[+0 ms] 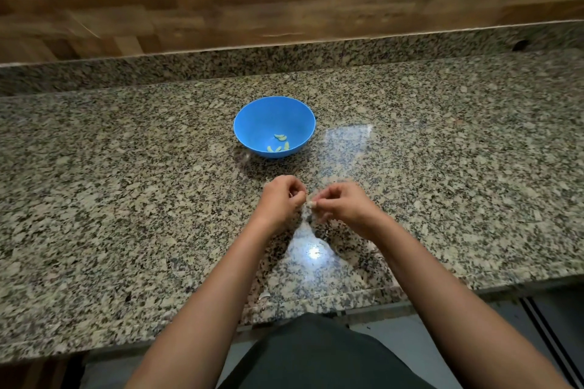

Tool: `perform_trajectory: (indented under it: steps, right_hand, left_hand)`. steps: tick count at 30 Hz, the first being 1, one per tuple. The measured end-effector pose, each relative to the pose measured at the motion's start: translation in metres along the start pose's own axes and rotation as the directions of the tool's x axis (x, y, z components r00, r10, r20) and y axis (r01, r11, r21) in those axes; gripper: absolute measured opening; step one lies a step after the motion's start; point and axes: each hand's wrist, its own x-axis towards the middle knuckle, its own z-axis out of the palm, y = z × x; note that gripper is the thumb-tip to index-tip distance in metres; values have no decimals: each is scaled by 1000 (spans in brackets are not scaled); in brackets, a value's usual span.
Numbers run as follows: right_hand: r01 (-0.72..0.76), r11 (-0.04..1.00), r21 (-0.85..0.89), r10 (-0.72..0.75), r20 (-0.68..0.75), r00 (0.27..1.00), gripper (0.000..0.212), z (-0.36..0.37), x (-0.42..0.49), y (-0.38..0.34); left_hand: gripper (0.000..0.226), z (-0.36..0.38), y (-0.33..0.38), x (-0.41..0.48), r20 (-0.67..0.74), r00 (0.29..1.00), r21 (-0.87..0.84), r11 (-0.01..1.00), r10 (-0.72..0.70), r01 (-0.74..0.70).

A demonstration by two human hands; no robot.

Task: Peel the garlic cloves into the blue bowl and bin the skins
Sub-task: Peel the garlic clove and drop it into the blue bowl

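A blue bowl (274, 110) stands on the granite counter, with several peeled pale-green garlic cloves (279, 141) lying in its bottom. Just in front of the bowl, my left hand (282, 199) and my right hand (339, 205) meet above the counter. Both have curled fingers pinching a small whitish garlic clove (310, 205) between them. The clove is mostly hidden by the fingertips. A thin bit of skin seems to hang below it, blurred.
The speckled granite counter (126, 199) stretches wide to both sides, with a raised back ledge and wood-look wall behind. A small pale scrap (264, 295) lies near the front edge. No bin is in view. Floor shows below the counter's edge.
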Motion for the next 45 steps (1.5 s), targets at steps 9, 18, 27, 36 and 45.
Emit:
perform_trajectory:
  steps: [9, 18, 27, 36, 45]
  right_hand:
    - [-91, 930, 357, 98, -2, 995, 9, -8, 2, 6]
    - [4, 947, 321, 5, -27, 1000, 13, 1, 1, 4]
    - [75, 978, 197, -46, -148, 988, 21, 16, 6, 9]
    - [131, 974, 183, -100, -166, 981, 11, 17, 5, 9]
    - [107, 977, 187, -78, -156, 985, 15, 17, 4, 2]
  left_hand:
    - [15, -7, 0, -8, 89, 990, -20, 994, 105, -103]
    - [14, -2, -3, -8, -47, 988, 21, 989, 150, -149]
    - [14, 12, -8, -6, -60, 995, -84, 993, 77, -81]
    - [17, 15, -7, -4, 51, 991, -448, 885, -120, 130]
    - [13, 16, -7, -5, 3, 994, -442, 892, -106, 96]
